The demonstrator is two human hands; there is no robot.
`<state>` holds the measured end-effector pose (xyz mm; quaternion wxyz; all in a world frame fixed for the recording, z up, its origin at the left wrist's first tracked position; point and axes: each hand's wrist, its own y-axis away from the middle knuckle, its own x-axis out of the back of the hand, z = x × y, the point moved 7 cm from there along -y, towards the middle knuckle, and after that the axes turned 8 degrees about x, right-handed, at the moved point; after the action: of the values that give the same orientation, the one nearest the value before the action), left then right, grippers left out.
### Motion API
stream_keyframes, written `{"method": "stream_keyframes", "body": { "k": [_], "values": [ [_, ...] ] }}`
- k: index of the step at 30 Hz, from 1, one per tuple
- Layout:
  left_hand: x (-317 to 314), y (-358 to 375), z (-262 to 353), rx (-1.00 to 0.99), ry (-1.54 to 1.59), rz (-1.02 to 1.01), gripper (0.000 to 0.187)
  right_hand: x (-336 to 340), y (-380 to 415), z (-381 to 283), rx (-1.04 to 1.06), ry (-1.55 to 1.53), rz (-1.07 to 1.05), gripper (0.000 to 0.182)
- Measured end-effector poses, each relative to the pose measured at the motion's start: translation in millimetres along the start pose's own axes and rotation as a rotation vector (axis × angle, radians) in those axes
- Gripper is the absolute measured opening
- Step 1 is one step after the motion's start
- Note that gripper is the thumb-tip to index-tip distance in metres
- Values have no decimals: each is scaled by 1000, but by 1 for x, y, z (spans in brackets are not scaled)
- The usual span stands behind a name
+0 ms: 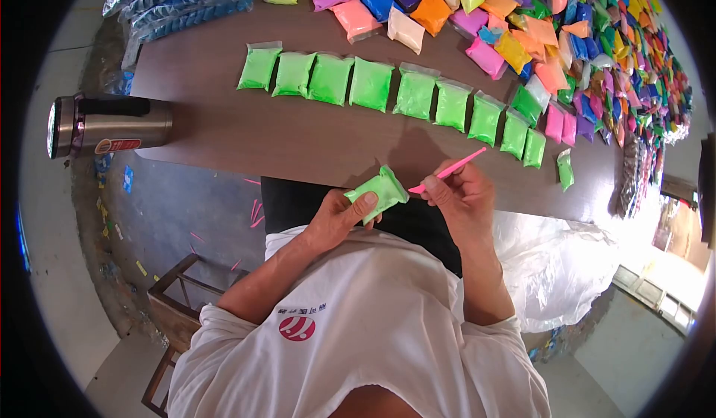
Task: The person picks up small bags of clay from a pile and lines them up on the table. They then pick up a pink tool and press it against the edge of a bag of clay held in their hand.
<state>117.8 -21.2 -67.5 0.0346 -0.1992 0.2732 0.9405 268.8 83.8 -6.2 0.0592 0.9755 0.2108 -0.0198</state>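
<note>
My left hand (344,218) is closed on a green packet (382,191) just off the table's front edge, its thumb across the front. To its right, my right hand (461,194) pinches a thin pink plastic tool (456,166) that slants up to the right. The tool's lower tip is right at the packet's right side. Beyond my hands, several bright green packets (371,84) lie in a row across the brown table (224,131). One small green packet (565,170) lies apart at the right end.
A large heap of coloured packets (514,49) covers the far right of the table. Stacked clear plastic bags (186,4) sit at the far left. A steel thermos (112,126) lies on its side at the left edge. A wooden stool (175,313) stands on the floor, and plastic sheeting (552,269) hangs at right.
</note>
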Motion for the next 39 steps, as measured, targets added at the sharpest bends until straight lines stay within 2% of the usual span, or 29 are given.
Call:
{"method": "stream_keyframes", "body": {
  "k": [16,22,25,34,39],
  "values": [
    [1,0,0,-27,-32,-6,51,-7,0,0,-9,117,-37,16],
    [1,-1,-2,-14,-18,2,51,-12,2,4,-50,9,-53,16],
    [1,0,0,-15,-14,0,51,-14,5,0,-27,69,-92,16],
    [0,0,1,-20,-24,-1,50,1,16,-4,-15,-9,77,15],
    [0,-1,-1,-21,4,16,48,-5,21,-2,-74,276,-121,19]
  ]
}}
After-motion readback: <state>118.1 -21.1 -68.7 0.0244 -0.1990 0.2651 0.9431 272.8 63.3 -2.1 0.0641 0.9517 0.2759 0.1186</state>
